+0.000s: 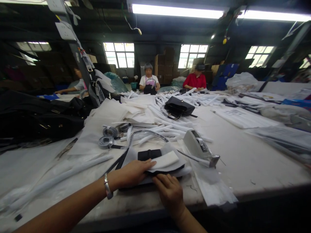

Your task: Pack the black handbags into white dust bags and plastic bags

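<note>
So the table (243, 155) runs out on every side of the grey tape dispenser (193, 142), and beyond it it's pretty buried in white tubes (160, 129). Way past the dispenser there's a stack of cardboard boxes (164, 64), can't see what's in them. Far left of the dispenser sits a big heap of black stuff (41, 119), bags by the look of the shiny metal bits. Past it and off to the right is a bulging plastic sack (243, 82), contents too blurry to call.

A finished-looking bag (181, 106) lies beyond the dispenser, slightly left, insides hidden. The black bag (149, 155) in hand is on the table just left of the dispenser, with a white sheet over it. The left hand (134, 173), left of the dispenser, has its fingers pinching a white pad (166, 160) on that sheet. Can't tell if any padding is tucked inside. The right hand (171, 191), on the dispenser's near-left side, has fingers curled against the bag's near edge; whether they're really gripping, I can't tell. Smallest bits: two coiled rolls (106, 141), well left of the dispenser.
</note>
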{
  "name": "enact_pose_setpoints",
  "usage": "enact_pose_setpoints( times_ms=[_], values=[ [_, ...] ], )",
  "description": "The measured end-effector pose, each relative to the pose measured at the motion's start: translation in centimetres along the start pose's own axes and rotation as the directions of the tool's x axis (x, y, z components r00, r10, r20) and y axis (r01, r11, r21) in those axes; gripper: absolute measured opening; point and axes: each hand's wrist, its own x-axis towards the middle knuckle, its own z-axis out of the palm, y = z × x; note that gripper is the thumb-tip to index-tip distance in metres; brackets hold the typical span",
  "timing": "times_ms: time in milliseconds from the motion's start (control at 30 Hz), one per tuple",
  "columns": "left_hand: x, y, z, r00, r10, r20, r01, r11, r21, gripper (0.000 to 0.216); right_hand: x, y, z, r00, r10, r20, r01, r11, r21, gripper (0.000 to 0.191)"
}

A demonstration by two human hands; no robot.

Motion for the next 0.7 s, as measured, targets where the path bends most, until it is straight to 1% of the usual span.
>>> enact_pose_setpoints(
  times_ms=[67,167,233,333,400,467,500,567,600,700],
  values=[
    [-0.4,0.3,0.8,0.999,-0.030,-0.019,0.030,1.000,-0.001,0.063,-0.2,0.1,0.8,0.999,0.036,-0.002,-0.036,0.999,0.023,0.031],
    [-0.9,0.5,3.0,0.991,-0.084,-0.106,0.085,0.996,0.011,0.077,-0.9,0.0,1.2,0.997,0.075,-0.016,-0.074,0.994,0.082,0.035],
    [-1.1,0.5,4.9,0.973,-0.110,-0.204,0.124,0.991,0.056,0.080,-1.5,0.0,0.8,0.997,0.074,-0.023,-0.071,0.989,0.132,0.040],
    [-1.0,0.3,7.7,0.936,-0.095,-0.340,0.160,0.972,0.170,0.071,-2.3,1.0,-1.1,0.999,0.049,-0.024,-0.042,0.972,0.233,0.042],
    [-0.8,0.2,8.9,0.916,-0.067,-0.396,0.173,0.956,0.237,0.066,-2.6,2.7,-3.0,0.995,0.085,-0.048,-0.072,0.970,0.234,0.040],
    [-0.7,0.1,9.5,0.904,-0.053,-0.423,0.183,0.944,0.273,0.063,-2.6,5.1,-5.1,0.988,0.145,-0.060,-0.135,0.980,0.148,0.039],
    [-0.7,0.2,9.6,0.902,-0.051,-0.428,0.187,0.941,0.282,0.062,-2.5,6.5,-6.1,0.985,0.168,-0.045,-0.164,0.982,0.094,0.039],
    [-0.8,0.3,9.6,0.903,-0.054,-0.427,0.191,0.939,0.285,0.063,-2.1,9.3,-7.5,0.978,0.207,0.016,-0.207,0.978,0.025,0.037],
    [-0.8,0.3,9.5,0.903,-0.057,-0.426,0.192,0.940,0.283,0.064,-1.9,10.6,-7.9,0.971,0.231,0.062,-0.232,0.972,0.022,0.035],
    [-0.9,0.4,9.5,0.903,-0.066,-0.425,0.196,0.943,0.269,0.069,-1.2,13.4,-8.4,0.930,0.281,0.237,-0.315,0.942,0.116,0.027]
  ],
)
